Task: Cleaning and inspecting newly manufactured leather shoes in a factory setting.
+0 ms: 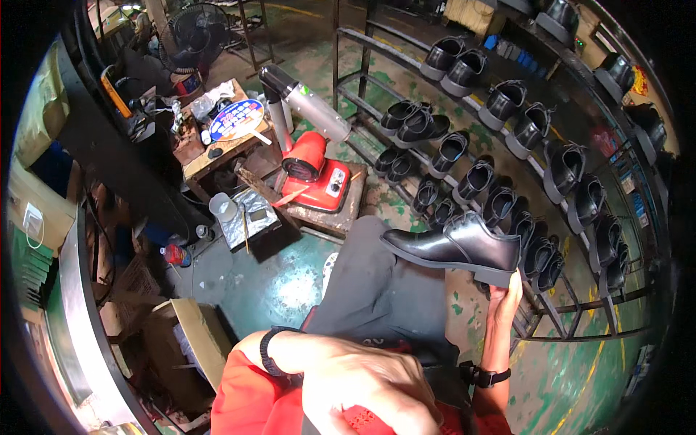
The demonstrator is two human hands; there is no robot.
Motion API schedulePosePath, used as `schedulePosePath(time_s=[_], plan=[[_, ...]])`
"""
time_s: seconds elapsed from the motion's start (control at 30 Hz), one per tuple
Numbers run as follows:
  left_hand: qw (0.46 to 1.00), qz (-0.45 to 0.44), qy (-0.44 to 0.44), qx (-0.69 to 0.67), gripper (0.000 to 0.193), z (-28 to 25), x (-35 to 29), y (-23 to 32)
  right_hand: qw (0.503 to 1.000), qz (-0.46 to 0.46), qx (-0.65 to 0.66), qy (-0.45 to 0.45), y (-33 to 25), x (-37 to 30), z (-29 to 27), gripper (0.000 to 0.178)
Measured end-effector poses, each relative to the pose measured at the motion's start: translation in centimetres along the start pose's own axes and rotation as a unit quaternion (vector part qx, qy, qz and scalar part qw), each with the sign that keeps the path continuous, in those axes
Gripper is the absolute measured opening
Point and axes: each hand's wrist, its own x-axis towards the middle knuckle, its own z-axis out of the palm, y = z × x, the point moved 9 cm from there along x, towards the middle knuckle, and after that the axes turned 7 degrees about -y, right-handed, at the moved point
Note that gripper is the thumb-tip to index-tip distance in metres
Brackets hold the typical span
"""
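Overhead, right hand (502, 304) gripping black shoe (457, 246) heel, beside rack (507, 130)

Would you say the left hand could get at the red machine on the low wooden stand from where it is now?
Probably yes: the left hand rests by the lap, and the floor up to the red machine looks unobstructed, though it seems a long stretch.

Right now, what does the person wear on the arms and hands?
Both hands are bare, no gloves. The left hand has a thin black band at its wrist and a red-orange sleeve behind. The right hand has a black wristwatch, forearm bare.
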Motion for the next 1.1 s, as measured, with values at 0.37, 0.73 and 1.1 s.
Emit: schedulePosePath(time_s=[0.37, 0.73, 1.1], plan=[[0.661, -0.308, 0.681, 0.054, 0.045, -22.1, -33.8, -8.5, 0.995, 0.084, 0.023, -0.045, 9.3, 6.8, 2.3, 0.049], [0.708, -0.123, 0.694, -0.048, 0.036, -33.0, -36.0, -10.6, 0.962, 0.201, 0.119, -0.14, 17.7, 15.5, 11.9, 0.047], [0.712, -0.055, 0.699, 0.037, 0.049, -37.2, -35.7, -6.1, 0.938, 0.212, 0.131, -0.239, 21.9, 21.1, 18.5, 0.051]])
